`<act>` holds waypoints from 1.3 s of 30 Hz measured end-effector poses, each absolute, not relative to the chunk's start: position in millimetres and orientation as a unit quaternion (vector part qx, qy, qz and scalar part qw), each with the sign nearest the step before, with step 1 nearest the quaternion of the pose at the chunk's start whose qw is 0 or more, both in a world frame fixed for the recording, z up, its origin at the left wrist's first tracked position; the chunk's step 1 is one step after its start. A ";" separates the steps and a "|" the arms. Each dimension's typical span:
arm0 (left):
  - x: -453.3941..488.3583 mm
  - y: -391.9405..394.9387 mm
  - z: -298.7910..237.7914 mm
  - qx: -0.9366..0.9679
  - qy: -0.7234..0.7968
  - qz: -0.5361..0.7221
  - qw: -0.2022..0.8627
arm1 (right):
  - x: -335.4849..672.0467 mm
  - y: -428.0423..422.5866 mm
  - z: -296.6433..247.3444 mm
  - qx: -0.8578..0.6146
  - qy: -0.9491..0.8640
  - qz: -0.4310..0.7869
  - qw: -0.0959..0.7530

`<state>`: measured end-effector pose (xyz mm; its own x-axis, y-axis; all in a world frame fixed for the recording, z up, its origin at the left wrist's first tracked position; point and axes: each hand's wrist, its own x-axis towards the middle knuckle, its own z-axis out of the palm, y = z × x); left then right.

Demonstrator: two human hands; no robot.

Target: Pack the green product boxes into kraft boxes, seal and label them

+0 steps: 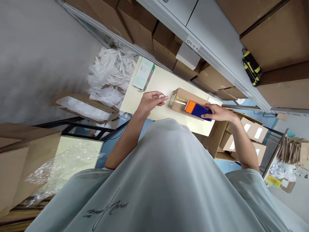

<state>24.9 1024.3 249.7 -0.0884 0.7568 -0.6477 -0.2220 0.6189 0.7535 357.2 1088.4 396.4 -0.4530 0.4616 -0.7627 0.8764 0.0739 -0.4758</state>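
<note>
The navy-and-orange block is positioned over the right part of a taped cardboard carton; contact between them cannot be determined. The right hand is closed around the block's right end. The left hand pinches a small white slip between thumb and fingers, left of the carton. The carton lies on a cream desk. A white-and-green box stands at the desk's far left. Beyond the left edge: heaped white plastic scrap. Far side: grey shelving holding cartons. Right: an open carton containing smaller labelled boxes.
</note>
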 end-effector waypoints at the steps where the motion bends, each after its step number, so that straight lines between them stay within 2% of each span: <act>1: 25.1 1026.1 245.5 0.210 0.631 0.380 0.643 | 356.2 1090.6 394.4 0.479 0.697 -0.490 0.213; 13: 31.2 1037.7 194.0 0.164 0.626 0.364 0.670 | 345.0 1104.3 383.3 0.515 0.652 -0.509 0.223; 24: 64.6 1036.1 149.9 0.074 0.551 0.331 0.763 | 340.4 1109.6 383.5 0.521 0.620 -0.540 0.227; 30: 75.2 1025.0 150.2 0.177 0.680 0.329 0.631 | 342.3 1106.5 381.9 0.525 0.618 -0.542 0.223; 34: 79.6 1017.4 176.0 0.320 0.668 0.386 0.550 | 339.1 1104.5 384.5 0.532 0.624 -0.522 0.236; 39: 98.9 1017.2 209.0 0.458 0.667 0.310 0.499 | 338.7 1102.3 385.0 0.537 0.650 -0.472 0.258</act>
<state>98.9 1017.2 209.0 -0.0816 0.9205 -0.3822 0.3019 0.3883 0.8707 338.7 1102.3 385.0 -0.2905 0.4539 -0.8424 0.9414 -0.0224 -0.3366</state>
